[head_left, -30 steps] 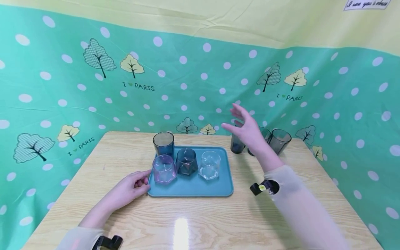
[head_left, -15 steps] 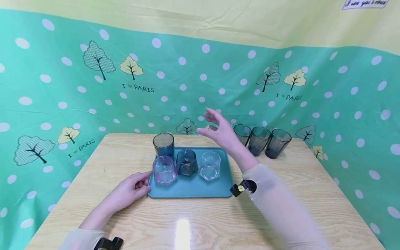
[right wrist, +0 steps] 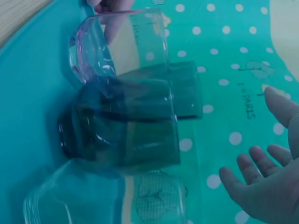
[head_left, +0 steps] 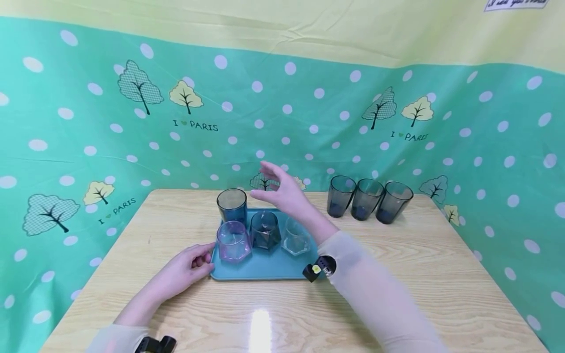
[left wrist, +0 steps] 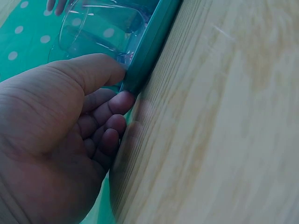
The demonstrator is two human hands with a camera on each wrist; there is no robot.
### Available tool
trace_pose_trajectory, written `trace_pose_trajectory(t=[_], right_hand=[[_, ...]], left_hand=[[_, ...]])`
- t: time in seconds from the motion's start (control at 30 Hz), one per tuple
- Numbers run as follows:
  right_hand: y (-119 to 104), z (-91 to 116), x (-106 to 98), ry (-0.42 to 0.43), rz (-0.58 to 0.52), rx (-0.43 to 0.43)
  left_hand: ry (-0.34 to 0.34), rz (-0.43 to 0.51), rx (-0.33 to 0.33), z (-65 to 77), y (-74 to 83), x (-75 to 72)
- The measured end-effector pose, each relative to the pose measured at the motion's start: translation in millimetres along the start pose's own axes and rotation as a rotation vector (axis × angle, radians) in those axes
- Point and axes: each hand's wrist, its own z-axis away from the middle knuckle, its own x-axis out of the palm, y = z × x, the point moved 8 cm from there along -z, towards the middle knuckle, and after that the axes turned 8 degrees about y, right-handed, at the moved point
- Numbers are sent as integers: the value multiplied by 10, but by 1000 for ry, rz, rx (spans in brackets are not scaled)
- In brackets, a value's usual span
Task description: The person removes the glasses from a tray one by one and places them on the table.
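My left hand [head_left: 187, 267] pinches the left edge of a blue tray [head_left: 265, 269]; in the left wrist view the thumb lies at the rim and the fingers curl by its side. On the tray stand a pinkish faceted glass [head_left: 234, 243], a dark grey faceted glass [head_left: 265, 233] and a clear faceted glass [head_left: 295, 240]. Behind the pinkish one, at the back left corner, rises a tall dark tumbler [head_left: 232, 206]. My right hand [head_left: 282, 193] hovers over the tray's back edge, right of that tumbler, fingers spread and holding nothing. Its forearm partly covers the tray's right end.
Three tall grey tumblers [head_left: 366, 201] stand in a row at the back right of the wooden table [head_left: 423, 260]. A green dotted cloth [head_left: 282, 122] hangs behind the table and along its sides.
My right hand has swept left from in front of the three tumblers, past the tray's right end, toward the tall tumbler at the tray. The left hand and the tray have stayed put.
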Motion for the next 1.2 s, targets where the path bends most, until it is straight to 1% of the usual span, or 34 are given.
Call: trace_pose_trajectory(t=[0.17,0.33,0.47,0.57,0.73,0.93,1.2], right_hand=[[45,-22,185,-37,13,14],[116,-34,325,-49,76,42],[170,-57,421,-58,127,45],[203,-68,489,-78,141,53],[250,-74,555,-102,174,73],[287,-80,612,-136,185,71],[324,-96,653,-145,191,79]], left_hand=[[2,-3,1,4,-17,14],[5,-7,6,5,-22,18],[4,-11,11,3,-10,18],[4,-14,12,2,-6,17],[2,-16,9,6,-17,22],[5,-21,18,7,-19,19],[11,-9,23,-6,10,3]])
